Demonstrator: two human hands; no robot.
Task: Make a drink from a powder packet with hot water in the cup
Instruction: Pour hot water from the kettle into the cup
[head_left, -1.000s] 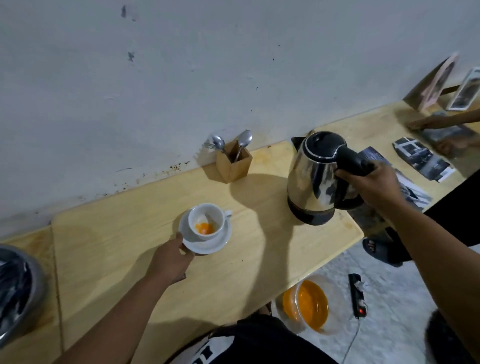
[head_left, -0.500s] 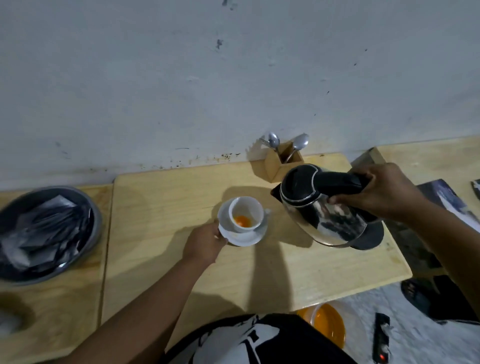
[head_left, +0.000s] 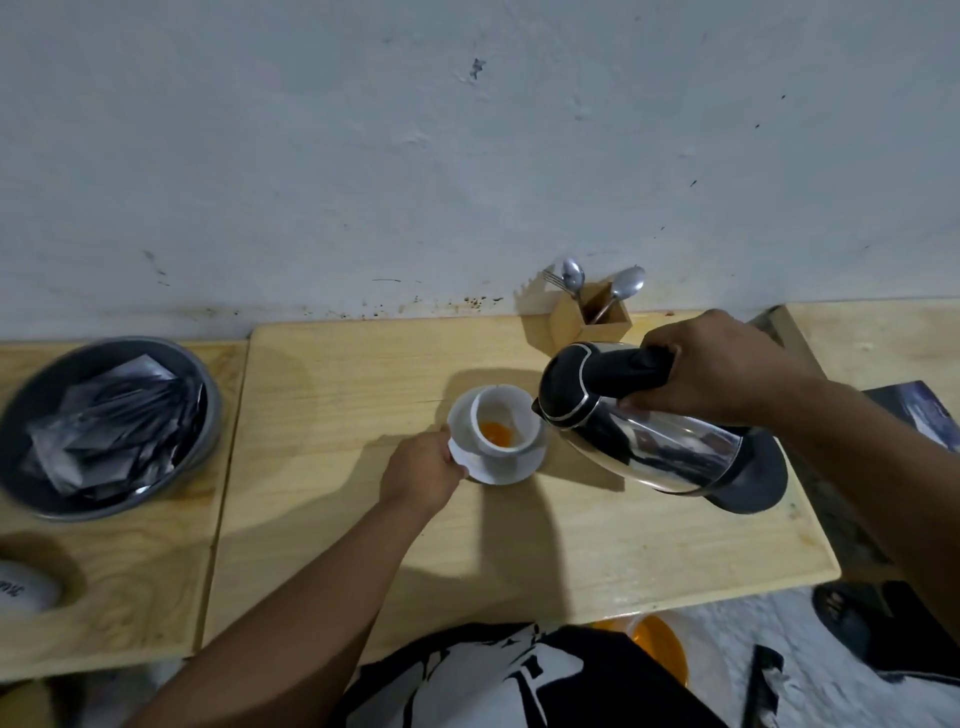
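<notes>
Right hand (head_left: 717, 369): fist closed round black handle of kettle (head_left: 649, 431), tipped, spout at cup rim.
Left hand (head_left: 421, 473): fingers pinching saucer (head_left: 498, 467) edge.
Cup (head_left: 506, 421): on saucer, mid bench (head_left: 571, 545); orange powder inside.

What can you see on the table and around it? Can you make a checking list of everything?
Surface: wooden table, bare at the front.
Job's things: white cup on a saucer, orange powder inside; kettle tilted, spout at the cup rim; no water stream visible.
Clutter: metal bowl of silver packets; wooden holder with spoons and a fork.
Hands: left hand grips the saucer's edge; right hand grips the kettle handle.
Cables: thin cord on the floor, blurred.
Surroundings: stained white wall; orange tub under the table.
</notes>
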